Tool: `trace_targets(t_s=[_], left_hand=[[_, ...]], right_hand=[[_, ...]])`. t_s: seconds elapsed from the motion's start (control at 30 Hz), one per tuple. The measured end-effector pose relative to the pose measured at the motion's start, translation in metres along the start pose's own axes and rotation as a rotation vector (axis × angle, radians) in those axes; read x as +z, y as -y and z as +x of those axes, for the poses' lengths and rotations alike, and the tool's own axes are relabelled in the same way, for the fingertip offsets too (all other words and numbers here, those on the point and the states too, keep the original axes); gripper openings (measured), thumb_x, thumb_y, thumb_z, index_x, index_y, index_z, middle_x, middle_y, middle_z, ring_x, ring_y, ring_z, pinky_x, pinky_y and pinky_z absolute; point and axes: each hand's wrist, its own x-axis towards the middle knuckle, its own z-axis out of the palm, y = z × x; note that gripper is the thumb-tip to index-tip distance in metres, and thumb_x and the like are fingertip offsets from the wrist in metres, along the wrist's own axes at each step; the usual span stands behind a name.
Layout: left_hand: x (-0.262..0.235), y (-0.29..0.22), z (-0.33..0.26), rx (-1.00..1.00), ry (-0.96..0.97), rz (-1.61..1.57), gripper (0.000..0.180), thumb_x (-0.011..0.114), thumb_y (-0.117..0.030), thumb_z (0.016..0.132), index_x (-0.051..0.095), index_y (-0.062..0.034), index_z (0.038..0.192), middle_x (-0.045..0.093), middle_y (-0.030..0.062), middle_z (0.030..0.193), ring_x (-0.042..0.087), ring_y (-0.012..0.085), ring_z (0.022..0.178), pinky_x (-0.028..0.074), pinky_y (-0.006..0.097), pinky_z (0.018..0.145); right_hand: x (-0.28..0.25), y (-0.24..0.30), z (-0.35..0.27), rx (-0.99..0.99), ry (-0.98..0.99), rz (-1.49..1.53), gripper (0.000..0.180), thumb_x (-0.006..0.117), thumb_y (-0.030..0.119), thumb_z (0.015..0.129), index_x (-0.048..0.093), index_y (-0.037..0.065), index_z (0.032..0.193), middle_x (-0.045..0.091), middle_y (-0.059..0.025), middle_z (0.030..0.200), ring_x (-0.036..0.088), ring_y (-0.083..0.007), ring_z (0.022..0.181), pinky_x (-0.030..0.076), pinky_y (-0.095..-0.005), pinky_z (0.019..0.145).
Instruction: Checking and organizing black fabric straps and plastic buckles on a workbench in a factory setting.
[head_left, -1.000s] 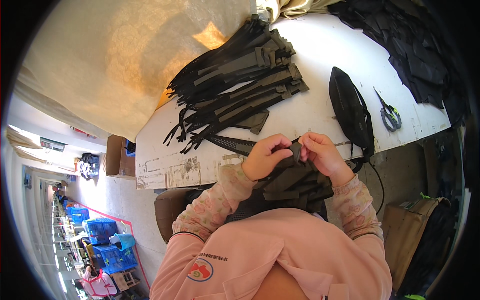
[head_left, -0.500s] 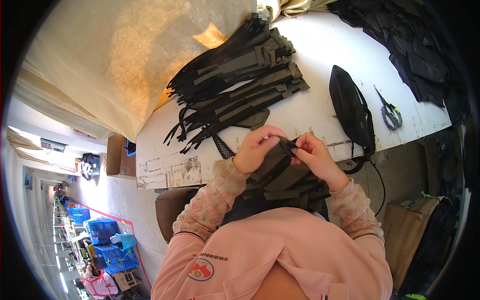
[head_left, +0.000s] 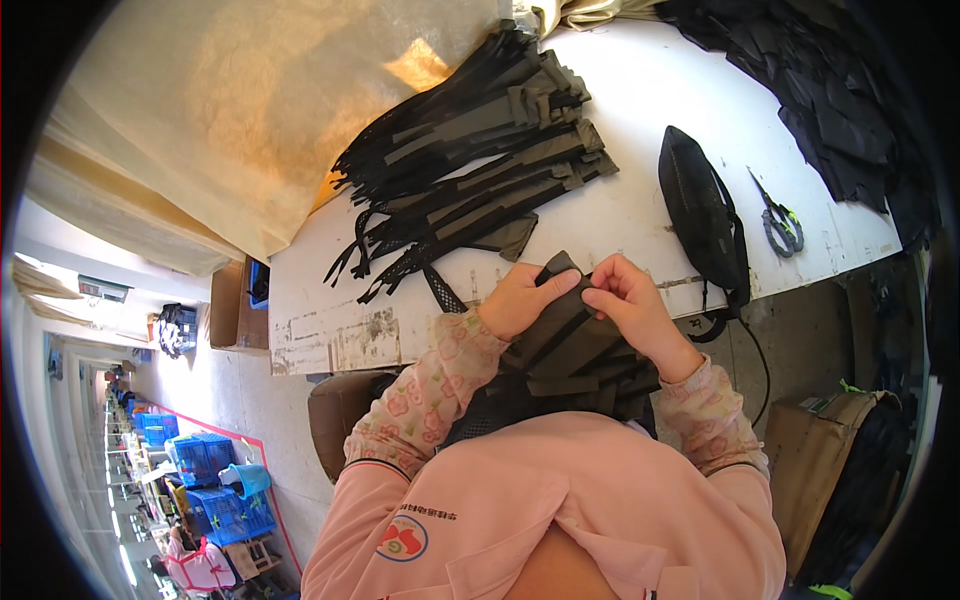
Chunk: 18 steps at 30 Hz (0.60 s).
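Observation:
A dark olive fabric piece with black edging is stretched between my hands, just off the table's near edge. My left hand grips its upper left part, thumb laid across the top. With thumb and forefinger pinched, my right hand holds its upper right edge. More olive and black pieces lie heaped below, against my body. Beyond my hands, a pile of similar strips with black mesh parts is spread over the white table.
To the right on the table lie a black pouch with a strap and scissors. Dark fabric is heaped at the far right. A cardboard box stands lower right; blue crates are stacked at left. A beige curtain hangs far left.
My left hand has shifted its grip, its thumb now flatter on the fabric. The piece's top end has opened out and shows above my fingers. My right hand still pinches the edge.

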Motion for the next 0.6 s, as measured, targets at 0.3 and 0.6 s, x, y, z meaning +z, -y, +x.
trace_targets(t_s=[0.3,0.6], left_hand=[[-0.062,0.038,-0.046,0.150,0.465,0.537,0.053,0.074,-0.040,0.081,0.061,0.0005,0.113,0.069,0.0102,0.099,0.063,0.0177,0.088,0.050,0.034,0.079],[-0.100,0.067,-0.008,0.283,-0.194,1.171,0.034,0.071,-0.031,0.078,0.061,-0.0083,0.101,0.061,0.0098,0.088,0.060,0.0289,0.080,0.047,0.040,0.071]], right_hand=[[-0.061,0.007,-0.014,-0.206,-0.306,-0.195,0.012,0.063,0.005,0.086,0.052,0.007,0.090,0.055,0.0027,0.073,0.050,-0.0046,0.064,0.039,-0.0208,0.057],[-0.051,-0.010,-0.038,0.189,0.014,-1.119,0.026,0.072,0.023,0.079,0.055,0.005,0.087,0.063,-0.0168,0.074,0.061,-0.0373,0.074,0.046,-0.0453,0.065]])
